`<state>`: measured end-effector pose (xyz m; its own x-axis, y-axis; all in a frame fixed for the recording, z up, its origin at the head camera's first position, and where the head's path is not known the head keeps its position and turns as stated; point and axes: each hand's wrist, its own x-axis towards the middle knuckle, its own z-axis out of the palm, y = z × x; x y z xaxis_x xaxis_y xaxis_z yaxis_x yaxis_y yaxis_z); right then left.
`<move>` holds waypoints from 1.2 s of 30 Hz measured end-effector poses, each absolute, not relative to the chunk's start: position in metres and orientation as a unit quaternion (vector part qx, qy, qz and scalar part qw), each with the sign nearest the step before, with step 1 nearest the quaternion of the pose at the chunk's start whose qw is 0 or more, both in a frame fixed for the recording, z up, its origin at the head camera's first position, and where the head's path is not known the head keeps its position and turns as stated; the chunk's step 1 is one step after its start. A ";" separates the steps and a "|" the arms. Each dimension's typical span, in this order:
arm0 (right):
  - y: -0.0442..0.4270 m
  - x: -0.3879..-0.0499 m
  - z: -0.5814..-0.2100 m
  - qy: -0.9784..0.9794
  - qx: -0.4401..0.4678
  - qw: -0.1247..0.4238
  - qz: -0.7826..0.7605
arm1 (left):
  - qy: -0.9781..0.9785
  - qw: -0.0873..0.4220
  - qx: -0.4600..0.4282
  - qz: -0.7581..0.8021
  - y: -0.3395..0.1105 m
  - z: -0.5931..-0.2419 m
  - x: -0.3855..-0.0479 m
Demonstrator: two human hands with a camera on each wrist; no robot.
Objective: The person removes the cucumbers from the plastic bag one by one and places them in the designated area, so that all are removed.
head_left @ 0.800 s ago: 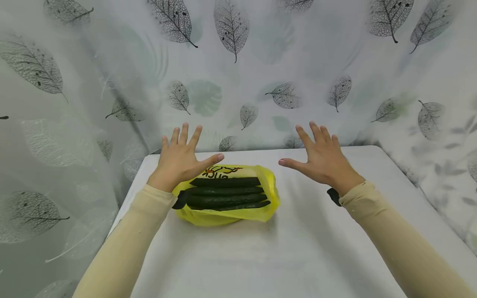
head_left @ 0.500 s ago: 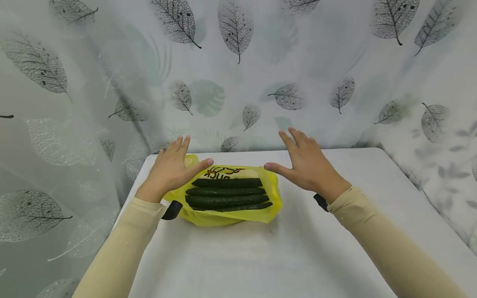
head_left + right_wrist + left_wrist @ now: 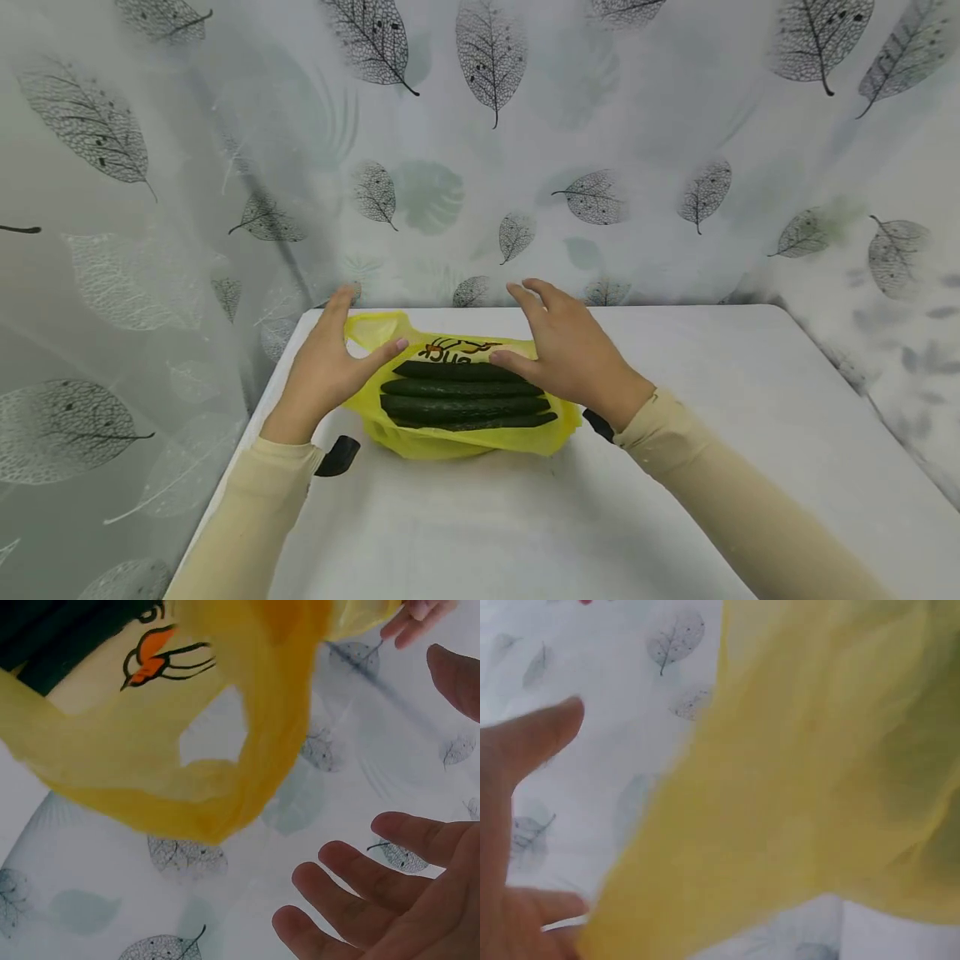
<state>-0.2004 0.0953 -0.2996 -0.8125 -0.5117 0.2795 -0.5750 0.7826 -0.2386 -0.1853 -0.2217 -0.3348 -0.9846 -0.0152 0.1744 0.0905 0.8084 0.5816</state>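
A yellow plastic bag [image 3: 435,446] lies on the table with its mouth facing up, and several dark green cucumbers [image 3: 465,408] show inside it. Printed lettering and an orange-and-black drawing mark its inner far side. My left hand [image 3: 318,375] hovers at the bag's left end, fingers extended and thumb spread, holding nothing. Over the bag's right end is my right hand [image 3: 570,350], thumb apart from loosely bent fingers, its palm bare. In the right wrist view a bag handle [image 3: 262,750] hangs a little away from the right fingers [image 3: 352,870].
The bag rests on a white-covered table [image 3: 712,400]. Behind and at both sides hangs a pale curtain [image 3: 637,100] printed with leaves. Each wrist carries a small black camera mount [image 3: 339,456].
Both hands have come down from above the table's far edge. The right hand has moved left over the bag, while the left has shifted slightly left and turned. The bag stays put.
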 end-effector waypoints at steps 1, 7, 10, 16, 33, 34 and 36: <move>0.092 -0.200 -0.300 -0.938 0.290 0.093 0.168 | -0.936 0.110 -0.009 -0.335 -0.223 -0.340 -0.184; 0.072 -0.202 -0.304 -0.918 0.284 0.031 0.277 | -0.824 0.262 0.045 -0.500 -0.222 -0.374 -0.172; 0.062 -0.204 -0.307 -0.899 0.275 -0.005 0.340 | -0.748 0.295 0.058 -0.592 -0.216 -0.387 -0.167; 0.048 -0.208 -0.312 -0.845 0.268 -0.091 0.454 | -0.619 0.283 0.114 -0.724 -0.202 -0.401 -0.157; 0.026 -0.232 -0.362 -0.756 0.213 -0.252 0.565 | -0.516 0.296 0.100 -0.798 -0.173 -0.429 -0.151; 0.025 -0.233 -0.365 -0.758 0.209 -0.256 0.562 | -0.508 0.302 0.094 -0.801 -0.172 -0.429 -0.152; 0.024 -0.235 -0.372 -0.765 0.200 -0.261 0.554 | -0.498 0.306 0.087 -0.807 -0.169 -0.430 -0.154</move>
<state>-0.2351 0.0238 -0.3723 -0.7836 -0.5954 -0.1774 -0.0174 0.3065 -0.9517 -0.1540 -0.1695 -0.4298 -0.7971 -0.5810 0.1646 0.4079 -0.3170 0.8562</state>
